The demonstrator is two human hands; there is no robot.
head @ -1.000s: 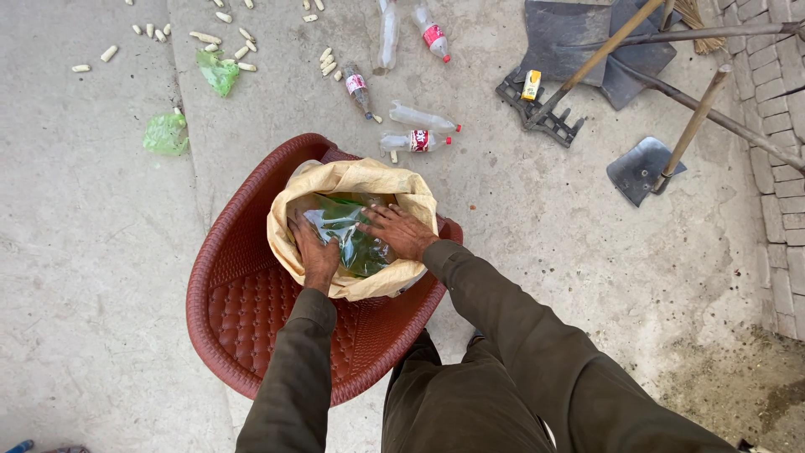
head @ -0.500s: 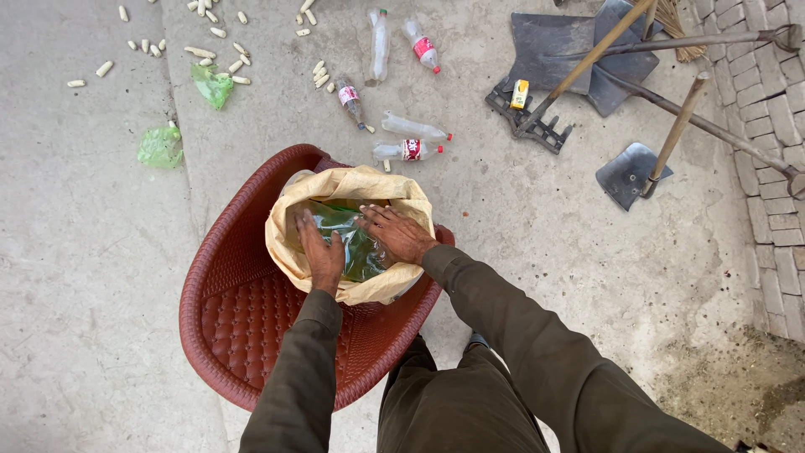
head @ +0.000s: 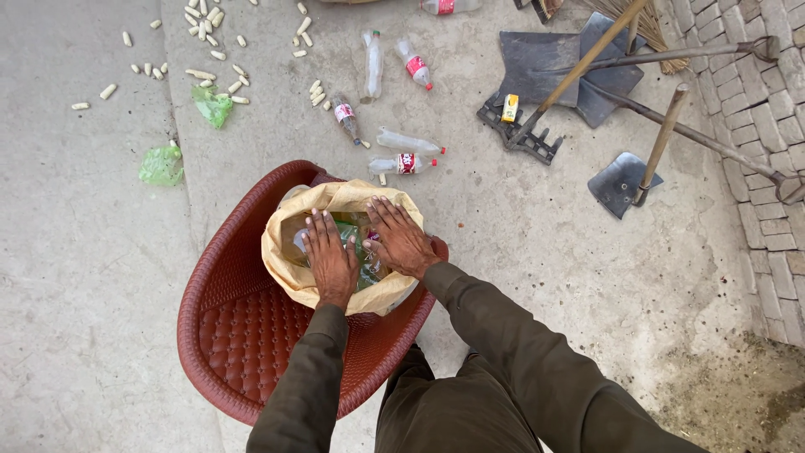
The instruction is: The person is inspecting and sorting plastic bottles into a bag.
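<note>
Closest in, both olive sleeves run up to a tan paper sack (head: pixel 295 270) sitting on the seat of a dark red plastic armchair (head: pixel 243 335). The left hand (head: pixel 330 256) and right hand (head: pixel 401 239) lie flat, palms down, side by side over the sack's open mouth, fingers (head: pixel 319 225) spread and straight, not gripping anything, just pressing on the clear and green plastic bottles (head: pixel 366 260) stuffed inside. The sack's rolled rim pokes out all around the hands and leans on the right armrest, with bare seat left in front of it.

Left of the chair the concrete floor (head: pixel 84 277) is wide open; right side is also free up to the stone paving (head: pixel 776 109).

Further out, loose plastic bottles (head: pixel 408 141) lie just past the chair back, corn cobs (head: pixel 210 75) and two green bags (head: pixel 161 165) are scattered to the far left, and shovels with a rake (head: pixel 579 71) are piled at the far right.
</note>
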